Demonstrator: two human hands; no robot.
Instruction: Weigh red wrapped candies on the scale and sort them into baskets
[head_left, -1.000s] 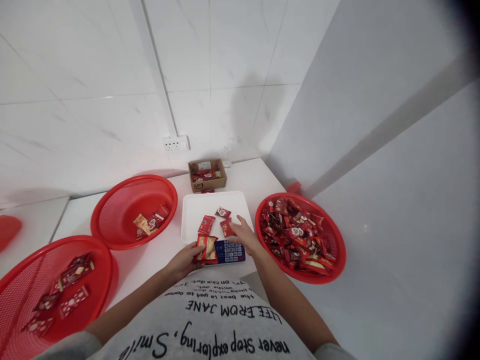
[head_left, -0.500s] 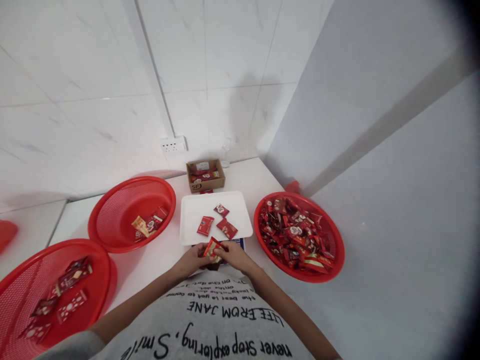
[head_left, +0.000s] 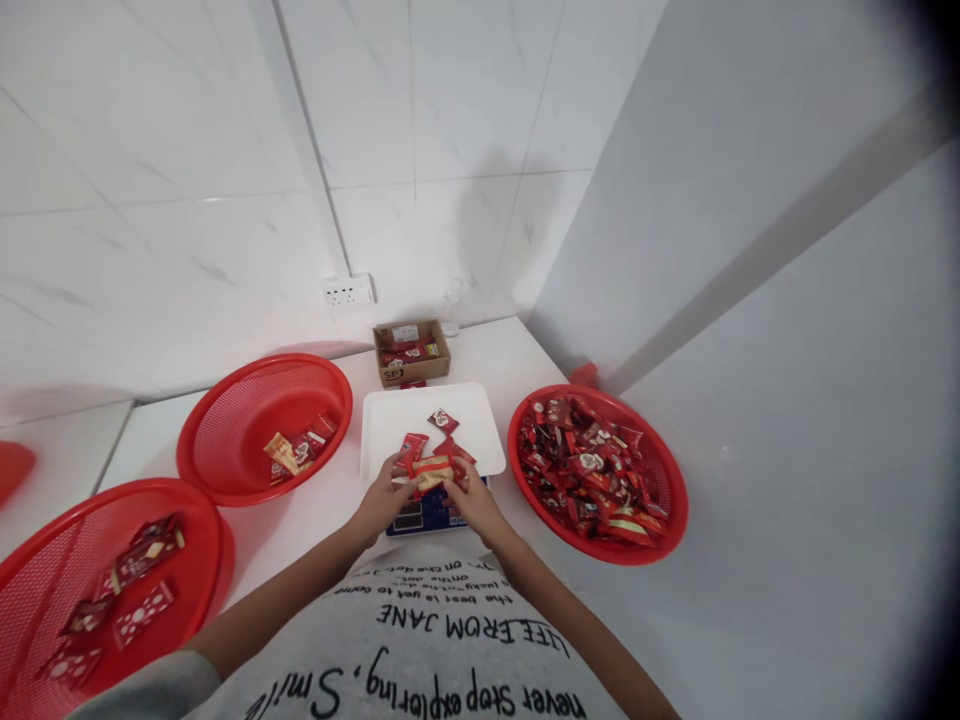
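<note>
Both my hands hold a small red and gold candy packet [head_left: 432, 472] between them, just above the near edge of a white tray [head_left: 480, 418]. My left hand [head_left: 382, 497] pinches its left end and my right hand [head_left: 469, 497] pinches its right end. On the tray lie a few red packets [head_left: 442, 420]. Under my hands sits a blue scale with a keypad [head_left: 426, 514].
A red basket [head_left: 660, 470] full of red packets stands at the right. Two red baskets [head_left: 247, 400] [head_left: 45, 540] at the left hold a few packets each. A small cardboard box [head_left: 411, 352] stands behind the tray, near a wall socket [head_left: 348, 291].
My right hand left the packets on the tray and joined my left hand on one packet. Both hands then carried it forward, over the tray's near edge.
</note>
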